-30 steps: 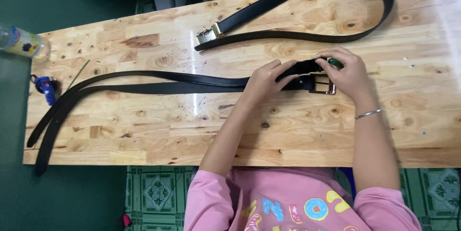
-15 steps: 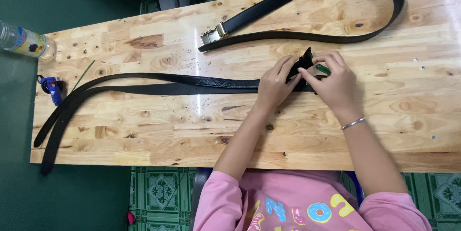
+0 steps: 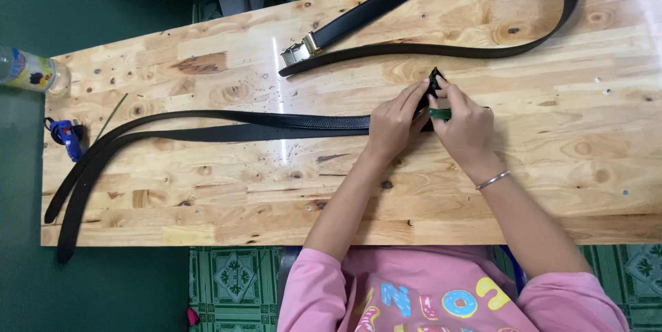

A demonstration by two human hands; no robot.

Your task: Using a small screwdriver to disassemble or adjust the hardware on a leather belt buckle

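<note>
A clear plastic bottle (image 3: 31,71) with a colourful label lies on its side at 9 o'clock, just off the table's (image 3: 345,215) left end, cut by the picture's edge. Below it, a small blue tool (image 3: 67,137) sits at the table's left edge; its kind cannot be made out.

The near black belt (image 3: 227,125) lies doubled along the table's middle, its folded end hanging off at 8 o'clock and its other end under the hands, right of centre. The left hand (image 3: 393,125) presses down on the strap with fingers bent, grip clenched over it. The right hand (image 3: 469,128), wearing a thin bracelet (image 3: 492,180), pinches a small green-handled tool (image 3: 439,113) against the belt end, grip grasping that tool. A second black belt (image 3: 483,1) curves across 12 to 2 o'clock, its metal buckle (image 3: 298,54) lying toward 11 o'clock.

Against the frame half a second earlier, the hands remain on the same belt end, and the strap tip now stands up between the fingers. A second earlier, a metal buckle showed at that end; it is now covered.

Hidden: the belt end's fitting and the tool's working tip, both under the fingers. The far belt's loop is cut off by the top edge.
</note>
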